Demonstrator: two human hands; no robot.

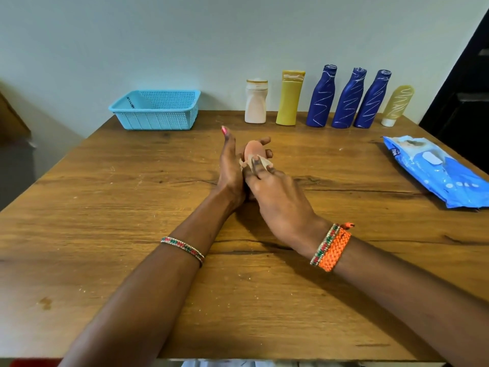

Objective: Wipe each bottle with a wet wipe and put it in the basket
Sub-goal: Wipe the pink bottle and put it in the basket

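Observation:
My left hand (230, 170) holds a small peach-coloured bottle (251, 151) above the middle of the table, fingers wrapped behind it. My right hand (275, 192) presses a crumpled wet wipe (260, 162) against the bottle's side. Much of the bottle is hidden between the hands. The light blue basket (156, 120) stands at the back left and looks empty. Along the back edge stand a white bottle (255, 102), a yellow bottle (289, 99), three dark blue bottles (321, 98) (348, 99) (372, 100) with smeared streaks, and a tan tube (397, 105) on its cap.
A blue pack of wet wipes (439, 172) lies at the right edge of the wooden table (132, 234). A pale wall runs behind the table. A dark door or cabinet (465, 88) stands at the far right.

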